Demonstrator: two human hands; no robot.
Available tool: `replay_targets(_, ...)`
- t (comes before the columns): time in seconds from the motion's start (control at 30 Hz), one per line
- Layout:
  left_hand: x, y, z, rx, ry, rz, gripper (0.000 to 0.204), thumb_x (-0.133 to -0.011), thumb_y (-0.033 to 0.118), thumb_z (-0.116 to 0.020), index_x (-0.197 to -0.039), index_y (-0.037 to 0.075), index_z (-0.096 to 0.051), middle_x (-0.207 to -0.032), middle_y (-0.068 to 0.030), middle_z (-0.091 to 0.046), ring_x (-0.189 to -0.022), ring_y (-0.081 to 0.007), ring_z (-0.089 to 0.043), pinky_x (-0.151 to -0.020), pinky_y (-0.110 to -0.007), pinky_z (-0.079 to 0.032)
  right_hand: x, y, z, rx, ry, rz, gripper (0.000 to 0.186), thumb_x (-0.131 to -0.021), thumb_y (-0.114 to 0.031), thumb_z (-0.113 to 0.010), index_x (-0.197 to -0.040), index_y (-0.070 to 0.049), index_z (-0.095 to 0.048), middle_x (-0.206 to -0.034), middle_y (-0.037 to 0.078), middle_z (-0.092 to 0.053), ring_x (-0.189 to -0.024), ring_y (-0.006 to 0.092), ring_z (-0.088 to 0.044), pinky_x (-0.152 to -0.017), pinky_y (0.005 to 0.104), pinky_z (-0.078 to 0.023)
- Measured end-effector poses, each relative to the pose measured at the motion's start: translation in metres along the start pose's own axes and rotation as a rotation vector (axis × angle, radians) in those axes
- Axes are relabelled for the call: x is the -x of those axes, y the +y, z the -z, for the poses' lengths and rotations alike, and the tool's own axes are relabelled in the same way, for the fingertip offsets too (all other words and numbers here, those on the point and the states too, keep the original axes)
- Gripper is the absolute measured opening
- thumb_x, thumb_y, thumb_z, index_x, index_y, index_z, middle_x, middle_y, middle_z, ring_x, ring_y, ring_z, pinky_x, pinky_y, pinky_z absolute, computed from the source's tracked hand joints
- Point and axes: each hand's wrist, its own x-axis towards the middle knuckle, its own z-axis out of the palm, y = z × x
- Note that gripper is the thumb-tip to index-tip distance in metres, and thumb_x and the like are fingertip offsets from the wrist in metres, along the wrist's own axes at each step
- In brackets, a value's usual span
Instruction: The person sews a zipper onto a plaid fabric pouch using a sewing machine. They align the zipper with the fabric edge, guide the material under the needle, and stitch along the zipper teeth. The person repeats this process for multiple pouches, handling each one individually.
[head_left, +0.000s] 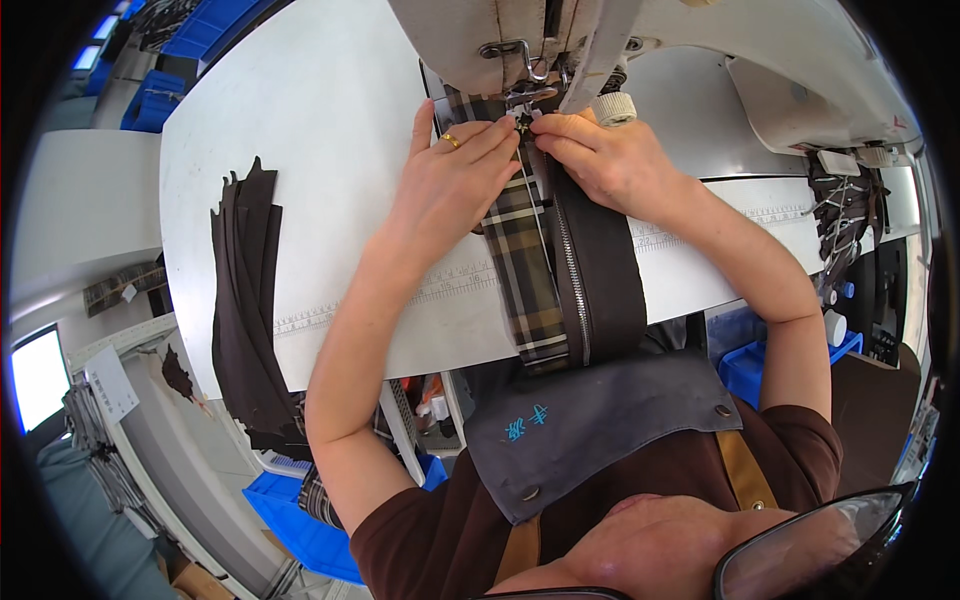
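A long strip of brown plaid fabric [522,240] lies beside a dark brown fabric piece [605,270], and a metal zipper [575,285] runs between them. They pass under the presser foot [530,95] of a white sewing machine [470,40]. My left hand [455,175] rests on the plaid side, fingers stretched out flat and the little finger spread away. On the other side my right hand [610,165] pinches the edge of the zippered fabric just before the foot. Between my fingertips shows a small yellowish-and-dark detail too small to name.
A stack of dark brown fabric strips [245,280] hangs over the table's left front edge. A printed ruler scale [400,300] crosses the white table [310,130]. Blue bins [310,525] sit below, and a bundle of dark straps [845,215] is at the right.
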Motion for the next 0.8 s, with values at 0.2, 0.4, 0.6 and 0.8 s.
replay_targets(0.2,0.0003,0.0025,-0.0026,0.021,0.005,0.025,0.023,-0.084,0.018,-0.064,-0.104,0.008,-0.066,-0.116,0.0009,-0.062,-0.104,-0.0149,-0.058,-0.104,-0.052,-0.028,-0.0020,0.0020,0.0038,-0.030,-0.035,0.004,0.024,-0.073,-0.009,-0.061,-0.096,-0.003,-0.064,-0.103,0.005,-0.063,-0.081,0.0216,-0.060,-0.069,0.0314,-0.051)
replay_targets(0.4,0.0017,0.0054,-0.0019,0.051,-0.037,0.098,0.024,-0.084,0.016,-0.063,-0.106,0.008,-0.065,-0.113,0.0004,-0.060,-0.102,-0.0198,-0.057,-0.102,-0.053,-0.030,-0.0015,0.0024,0.0017,-0.066,-0.011,-0.006,0.023,-0.074,-0.008,-0.060,-0.096,-0.003,-0.063,-0.103,0.005,-0.063,-0.084,0.0216,-0.060,-0.069,0.0320,-0.051)
replay_targets(0.6,0.0035,0.0057,-0.0045,0.089,-0.004,0.092,0.025,-0.081,0.018,-0.065,-0.105,0.009,-0.065,-0.111,0.0005,-0.059,-0.099,-0.0215,-0.058,-0.102,-0.054,-0.029,-0.0004,0.0016,0.0007,-0.088,0.022,-0.026,0.024,-0.074,-0.007,-0.060,-0.097,-0.004,-0.062,-0.102,0.004,-0.062,-0.085,0.0215,-0.060,-0.070,0.0322,-0.051)
replay_targets(0.8,0.0037,0.0069,-0.0047,0.090,0.012,0.093,0.026,-0.080,0.020,-0.067,-0.104,0.011,-0.066,-0.110,0.0018,-0.060,-0.098,-0.0195,-0.058,-0.103,-0.054,-0.027,0.0004,-0.0039,0.0070,-0.234,-0.001,-0.246,0.020,-0.078,-0.010,-0.063,-0.098,-0.006,-0.061,-0.099,0.004,-0.062,-0.082,0.0218,-0.060,-0.067,0.0314,-0.051)
